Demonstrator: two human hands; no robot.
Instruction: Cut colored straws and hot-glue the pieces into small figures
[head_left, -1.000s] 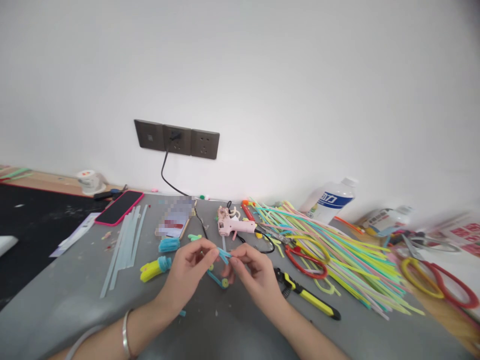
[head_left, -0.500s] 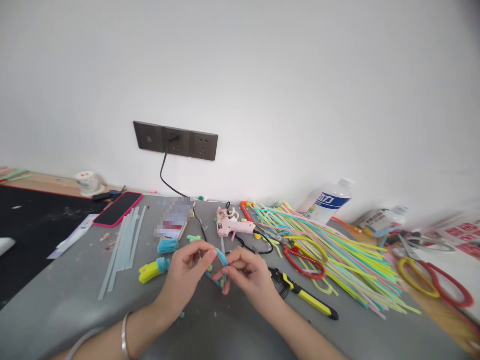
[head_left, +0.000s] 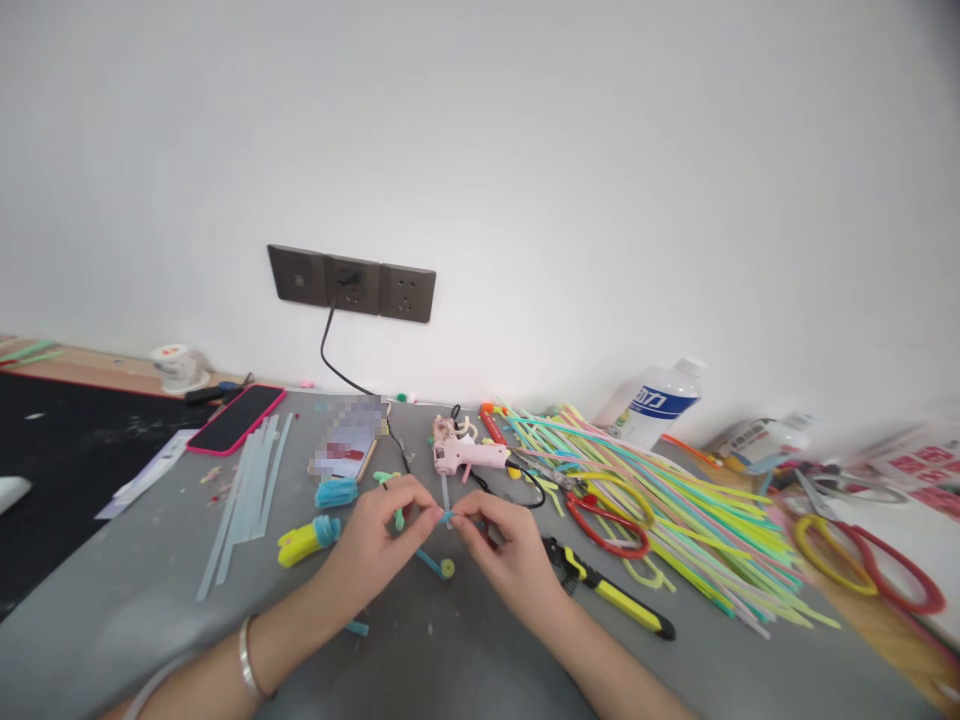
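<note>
Between the fingertips of my left hand [head_left: 394, 530] and my right hand [head_left: 499, 540] is a small blue fuzzy piece [head_left: 446, 517], pinched from both sides. Just below it on the grey mat lies a blue stem with a round yellow end [head_left: 447, 568]. A pink glue gun [head_left: 469, 455] lies behind my hands, its clear stick pointing toward them. Left of my left hand are a blue fuzzy bundle [head_left: 336, 492] and a yellow bundle with a blue wrap [head_left: 307, 542]. Green fuzzy pieces [head_left: 398, 518] show partly behind my left fingers.
At the right lie many coloured pipe cleaners [head_left: 675, 500], red-and-yellow scissors [head_left: 611, 520], yellow-black pliers [head_left: 615, 597] and a white bottle [head_left: 660, 402]. Glue sticks [head_left: 251, 480] and a pink-edged phone [head_left: 237, 418] are at the left. A cord runs from the wall socket [head_left: 352, 284].
My fingertips have come together around the blue piece, which now shows much less. The stem with the round yellow end, mostly hidden before, is now visible beneath my hands.
</note>
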